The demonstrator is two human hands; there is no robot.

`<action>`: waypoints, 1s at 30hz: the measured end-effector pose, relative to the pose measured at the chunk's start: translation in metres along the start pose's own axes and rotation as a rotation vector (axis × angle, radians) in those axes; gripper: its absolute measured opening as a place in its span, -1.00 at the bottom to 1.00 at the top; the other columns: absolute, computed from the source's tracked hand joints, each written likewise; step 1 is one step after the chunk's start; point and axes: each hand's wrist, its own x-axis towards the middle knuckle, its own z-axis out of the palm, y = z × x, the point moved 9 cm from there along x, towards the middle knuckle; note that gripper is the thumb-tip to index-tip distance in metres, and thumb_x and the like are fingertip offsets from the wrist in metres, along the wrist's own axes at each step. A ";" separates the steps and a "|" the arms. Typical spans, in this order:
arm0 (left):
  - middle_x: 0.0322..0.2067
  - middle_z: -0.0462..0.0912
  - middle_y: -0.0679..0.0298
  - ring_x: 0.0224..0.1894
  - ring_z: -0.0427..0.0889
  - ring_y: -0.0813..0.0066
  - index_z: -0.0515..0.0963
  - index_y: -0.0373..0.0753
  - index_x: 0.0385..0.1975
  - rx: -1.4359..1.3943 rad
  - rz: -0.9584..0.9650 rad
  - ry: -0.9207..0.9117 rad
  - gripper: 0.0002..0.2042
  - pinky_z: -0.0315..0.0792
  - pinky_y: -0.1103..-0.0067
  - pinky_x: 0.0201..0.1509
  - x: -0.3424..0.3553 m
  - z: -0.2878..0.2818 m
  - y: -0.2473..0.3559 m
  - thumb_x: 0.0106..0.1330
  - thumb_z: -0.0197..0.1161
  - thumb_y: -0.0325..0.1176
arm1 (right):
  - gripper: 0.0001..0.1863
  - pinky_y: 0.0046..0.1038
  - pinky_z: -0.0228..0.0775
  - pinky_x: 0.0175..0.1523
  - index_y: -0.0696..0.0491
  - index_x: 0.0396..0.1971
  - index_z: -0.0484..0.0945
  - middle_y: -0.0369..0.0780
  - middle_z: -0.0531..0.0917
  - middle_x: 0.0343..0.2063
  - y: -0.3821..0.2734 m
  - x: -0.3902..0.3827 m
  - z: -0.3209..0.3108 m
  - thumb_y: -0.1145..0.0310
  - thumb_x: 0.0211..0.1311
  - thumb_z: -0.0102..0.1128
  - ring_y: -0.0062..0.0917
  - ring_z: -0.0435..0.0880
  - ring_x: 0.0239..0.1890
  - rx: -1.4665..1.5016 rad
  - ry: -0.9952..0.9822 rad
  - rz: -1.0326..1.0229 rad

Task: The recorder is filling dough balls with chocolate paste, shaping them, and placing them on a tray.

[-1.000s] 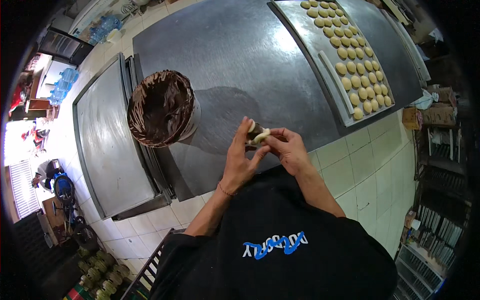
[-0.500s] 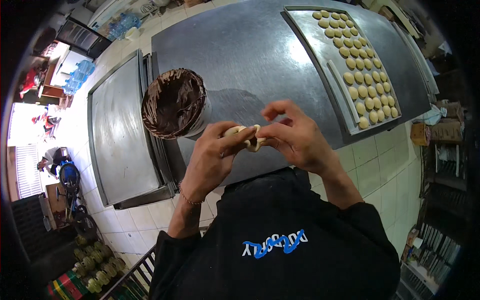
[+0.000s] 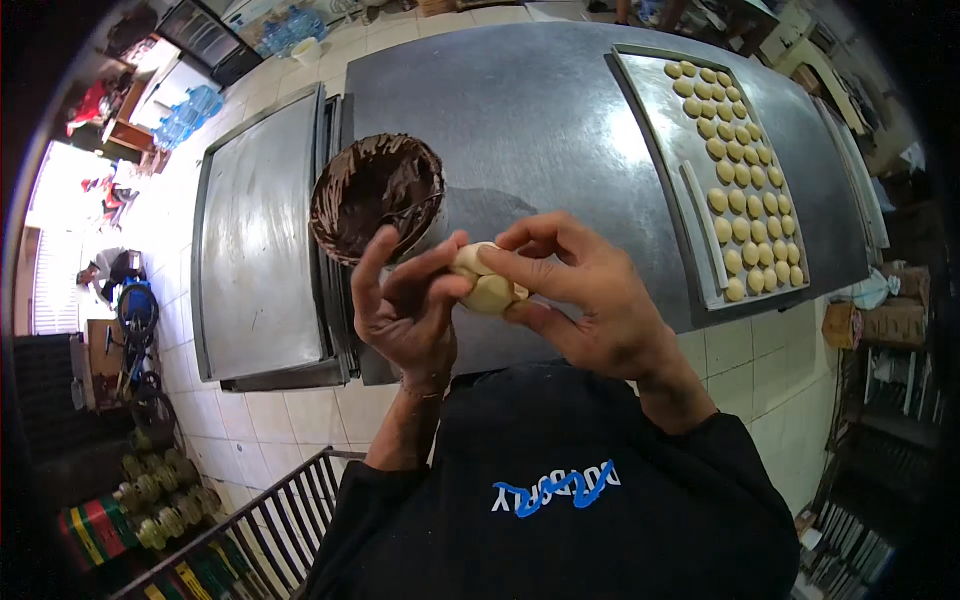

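Between my hands, just above the near edge of the steel table (image 3: 530, 120), is a piece of pale dough (image 3: 490, 294), rounded with folds and seams on its surface. The thumb and fingers of my right hand (image 3: 605, 305) grip it from the right. My left hand (image 3: 405, 320) supports it from the left with thumb and fingertips, one finger raised away from it. Close behind my left hand stands a bucket (image 3: 378, 195) smeared inside with dark brown, chocolate-like paste. A thin stick-like handle seems to lie in the paste.
On the right of the table lies a metal tray (image 3: 645, 115) with rows of dough balls (image 3: 738, 200) and a pale bar (image 3: 705, 225) along its near left side. Stacked flat metal trays (image 3: 262, 240) stand left of the table. A dark railing (image 3: 270, 510) is at the lower left.
The dough has gone from an open, pinched-up rim to a rounder, folded lump. My left fingers have spread and lifted; my right hand has closed around it. The view has shifted slightly.
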 end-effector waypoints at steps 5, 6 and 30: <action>0.10 0.43 -0.19 0.03 0.58 0.12 0.04 -0.33 0.29 0.221 -0.121 0.079 -0.43 0.54 0.36 0.04 0.020 0.021 0.018 0.31 0.12 -0.58 | -0.72 -0.50 0.56 -0.25 0.13 -0.21 0.63 -0.17 0.57 -0.25 -0.012 0.005 0.001 0.60 -0.01 0.32 -0.44 0.66 -0.36 -0.144 0.014 -0.062; 0.10 0.43 -0.19 0.03 0.58 0.12 0.04 -0.33 0.29 0.228 -0.120 0.087 -0.43 0.54 0.36 0.04 0.025 0.024 0.021 0.31 0.12 -0.58 | -0.72 -0.51 0.56 -0.24 0.14 -0.21 0.62 -0.16 0.56 -0.24 -0.013 0.010 -0.001 0.62 0.00 0.30 -0.44 0.66 -0.36 -0.115 0.038 -0.031; -0.16 0.55 0.19 -0.19 0.58 0.55 0.37 -0.37 -0.02 0.009 -0.590 0.330 -0.66 0.52 0.68 -0.11 -0.050 0.003 -0.002 0.36 0.19 -0.28 | -0.84 -0.59 0.53 -0.16 0.20 -0.26 0.60 -0.14 0.59 -0.24 0.031 -0.014 0.012 0.60 0.13 0.23 -0.57 0.63 -0.25 0.371 -0.142 0.224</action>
